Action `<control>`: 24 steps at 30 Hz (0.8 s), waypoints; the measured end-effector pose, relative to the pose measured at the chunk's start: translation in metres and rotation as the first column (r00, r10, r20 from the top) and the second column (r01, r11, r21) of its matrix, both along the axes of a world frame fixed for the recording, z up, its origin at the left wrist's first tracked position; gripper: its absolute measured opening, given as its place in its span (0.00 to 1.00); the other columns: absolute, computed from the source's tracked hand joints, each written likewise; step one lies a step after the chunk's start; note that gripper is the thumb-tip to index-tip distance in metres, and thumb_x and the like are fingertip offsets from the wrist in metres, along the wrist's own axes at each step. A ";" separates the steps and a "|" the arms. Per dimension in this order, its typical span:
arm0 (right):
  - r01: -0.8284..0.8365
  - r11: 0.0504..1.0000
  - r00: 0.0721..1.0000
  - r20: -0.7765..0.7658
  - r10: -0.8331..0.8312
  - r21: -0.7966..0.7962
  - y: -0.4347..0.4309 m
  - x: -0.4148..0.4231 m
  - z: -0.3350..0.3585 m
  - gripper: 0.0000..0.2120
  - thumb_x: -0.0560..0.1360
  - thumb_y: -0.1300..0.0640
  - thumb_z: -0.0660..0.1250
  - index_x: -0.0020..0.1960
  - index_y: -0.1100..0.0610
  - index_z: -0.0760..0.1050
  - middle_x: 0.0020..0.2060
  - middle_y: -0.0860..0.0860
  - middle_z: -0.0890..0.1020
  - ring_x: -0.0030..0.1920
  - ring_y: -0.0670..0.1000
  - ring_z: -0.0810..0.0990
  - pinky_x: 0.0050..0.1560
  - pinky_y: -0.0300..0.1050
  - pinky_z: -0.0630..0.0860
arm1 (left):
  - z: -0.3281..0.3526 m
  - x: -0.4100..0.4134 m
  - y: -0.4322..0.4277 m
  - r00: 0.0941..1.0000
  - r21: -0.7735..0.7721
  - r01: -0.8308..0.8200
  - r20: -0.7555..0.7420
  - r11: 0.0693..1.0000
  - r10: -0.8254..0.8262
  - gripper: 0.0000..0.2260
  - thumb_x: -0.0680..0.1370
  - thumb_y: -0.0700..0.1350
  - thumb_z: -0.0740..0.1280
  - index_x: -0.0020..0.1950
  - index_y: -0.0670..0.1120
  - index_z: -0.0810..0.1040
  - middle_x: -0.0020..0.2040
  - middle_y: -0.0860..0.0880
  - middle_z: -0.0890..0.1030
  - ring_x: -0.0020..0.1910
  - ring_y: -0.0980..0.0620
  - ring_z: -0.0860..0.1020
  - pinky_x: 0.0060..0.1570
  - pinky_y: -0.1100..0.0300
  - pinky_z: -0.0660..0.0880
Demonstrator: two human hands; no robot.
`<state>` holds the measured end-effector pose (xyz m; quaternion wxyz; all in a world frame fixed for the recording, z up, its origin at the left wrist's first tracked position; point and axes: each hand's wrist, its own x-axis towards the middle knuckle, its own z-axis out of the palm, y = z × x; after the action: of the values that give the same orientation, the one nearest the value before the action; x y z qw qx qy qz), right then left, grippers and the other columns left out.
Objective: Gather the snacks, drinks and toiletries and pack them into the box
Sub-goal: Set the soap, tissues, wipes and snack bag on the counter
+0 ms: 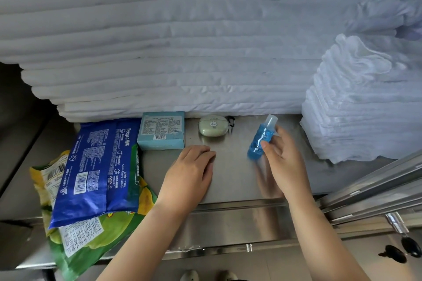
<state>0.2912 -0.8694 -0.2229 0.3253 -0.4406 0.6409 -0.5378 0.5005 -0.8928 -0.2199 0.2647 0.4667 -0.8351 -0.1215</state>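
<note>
bottle check: your right hand [283, 157] pinches the small blue bottle [262, 140] between thumb and fingertips, tilted over the steel shelf [233, 180]. your left hand [191, 171] lies flat on the shelf, fingers pressed together. blue wipes pack [98, 166] overlaps the green snack bag [91, 242]; pale blue box [162, 131] and green oval case [213, 129] sit by the folded linen [159, 64].

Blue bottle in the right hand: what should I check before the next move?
1. Grip: right hand grips the small clear bottle of blue liquid: ok.
2. Cap: clear cap sits on the bottle: ok.
3. Spare hand: left hand rests flat on the steel shelf: ok.
4. Packing box in view: not ok.
5. Packed yet: pale blue carton, blue wipes pack and green snack bag lie unpacked on the shelf: not ok.
</note>
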 end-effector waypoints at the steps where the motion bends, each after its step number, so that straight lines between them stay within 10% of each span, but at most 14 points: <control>1: 0.006 1.000 1.000 0.011 -0.006 0.000 -0.002 0.000 0.000 0.18 0.77 0.62 0.65 0.62 0.45 0.69 0.51 0.37 0.80 0.51 0.33 0.79 0.47 0.25 0.71 | 0.000 0.000 0.000 1.000 0.001 0.000 -0.002 1.000 0.000 0.10 0.76 0.40 0.67 0.56 0.42 0.81 0.54 0.48 0.80 0.56 0.49 0.76 0.52 0.57 0.75; 24: -0.146 0.989 0.988 0.061 0.145 0.015 -0.011 -0.008 0.000 0.15 0.78 0.61 0.63 0.62 0.47 0.74 0.55 0.46 0.83 0.56 0.45 0.80 0.60 0.47 0.75 | -0.004 -0.001 -0.001 1.000 -0.014 -0.006 -0.006 1.000 0.006 0.10 0.75 0.38 0.68 0.55 0.42 0.81 0.53 0.47 0.80 0.55 0.48 0.77 0.51 0.57 0.75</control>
<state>0.2835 -0.8806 -0.2226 0.3868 -0.4668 0.6022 -0.5195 0.4998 -0.8935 -0.2234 0.2707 0.4672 -0.8336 -0.1163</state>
